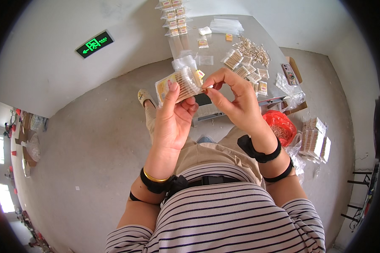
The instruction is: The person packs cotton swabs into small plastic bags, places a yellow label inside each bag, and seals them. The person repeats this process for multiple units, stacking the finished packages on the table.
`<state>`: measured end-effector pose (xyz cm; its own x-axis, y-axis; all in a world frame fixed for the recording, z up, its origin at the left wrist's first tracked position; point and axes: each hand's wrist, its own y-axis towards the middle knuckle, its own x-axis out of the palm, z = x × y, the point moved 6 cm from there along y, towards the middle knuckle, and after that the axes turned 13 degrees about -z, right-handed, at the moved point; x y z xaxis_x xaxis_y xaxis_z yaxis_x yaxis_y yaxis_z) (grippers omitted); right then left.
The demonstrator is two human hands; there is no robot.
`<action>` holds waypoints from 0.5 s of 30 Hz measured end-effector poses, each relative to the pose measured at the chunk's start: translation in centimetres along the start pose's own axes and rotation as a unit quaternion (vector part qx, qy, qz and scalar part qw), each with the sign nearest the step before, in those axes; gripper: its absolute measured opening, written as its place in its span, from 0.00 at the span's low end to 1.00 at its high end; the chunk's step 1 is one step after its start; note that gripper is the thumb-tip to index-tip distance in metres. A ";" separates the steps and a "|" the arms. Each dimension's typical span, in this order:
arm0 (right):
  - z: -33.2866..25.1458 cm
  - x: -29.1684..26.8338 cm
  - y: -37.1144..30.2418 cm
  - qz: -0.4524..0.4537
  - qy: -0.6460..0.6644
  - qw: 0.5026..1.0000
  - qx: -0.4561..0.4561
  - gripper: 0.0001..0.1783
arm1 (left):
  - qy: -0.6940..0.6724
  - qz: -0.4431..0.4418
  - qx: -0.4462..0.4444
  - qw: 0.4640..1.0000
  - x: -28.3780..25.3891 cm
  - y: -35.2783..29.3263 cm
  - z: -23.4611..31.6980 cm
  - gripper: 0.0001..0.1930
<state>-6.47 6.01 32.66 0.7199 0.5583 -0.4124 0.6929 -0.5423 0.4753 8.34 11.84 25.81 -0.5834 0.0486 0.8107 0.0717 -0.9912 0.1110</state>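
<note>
The left hand (173, 114) holds a small clear bag (179, 85) of thin wooden sticks up in front of the chest, fingers wrapped behind it and the thumb pressed along its front. The right hand (232, 99) meets it at the bag's right end, thumb and forefinger pinched on the open edge there, the other fingers curled loosely above. The bag sits tilted, its left end lower, well above the table (223, 46) beyond. On that grey table lie a loose pile of sticks (253, 50), several filled bags (245, 69) beside it, a stack of empty clear bags (226, 25) near the far edge, and a row of finished packs (175, 17) running along the left side. A phone (289, 74) rests at the table's right edge. Down on the floor to the right stands a red basket (280, 126), and just beside it more packed bundles (314, 141) are stacked. Both wrists carry black bands, and the left also shows a gold bangle (154, 177).
</note>
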 end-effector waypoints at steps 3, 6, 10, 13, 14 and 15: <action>0.8 0.0 -0.1 0.002 0.059 0.998 0.016 0.08 | -0.021 -0.035 -0.022 0.999 -0.7 0.0 -0.2 0.19; 1.4 -0.2 -0.1 0.003 0.157 0.987 0.019 0.07 | -0.054 -0.107 -0.067 0.991 -0.6 -0.4 0.4 0.21; 1.8 -0.7 -0.1 -0.041 0.276 0.960 0.032 0.07 | 0.019 -0.179 -0.132 0.975 -1.4 -0.6 1.2 0.27; 2.1 -1.2 0.2 -0.103 0.261 0.960 0.028 0.07 | 0.163 -0.187 -0.159 0.956 -1.9 -0.5 1.9 0.30; 2.1 -1.3 0.4 -0.114 0.246 0.962 0.031 0.07 | 0.193 -0.177 -0.181 0.948 -2.1 -0.3 2.0 0.35; 1.9 -1.4 0.5 -0.126 0.231 0.964 0.034 0.07 | 0.199 -0.170 -0.174 0.949 -2.2 -0.1 2.2 0.36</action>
<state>-7.06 3.70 32.01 0.4437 0.8892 -0.1117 0.8559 -0.3835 0.3471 11.42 12.10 25.27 -0.7897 0.3917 0.4722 -0.4071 -0.9103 0.0742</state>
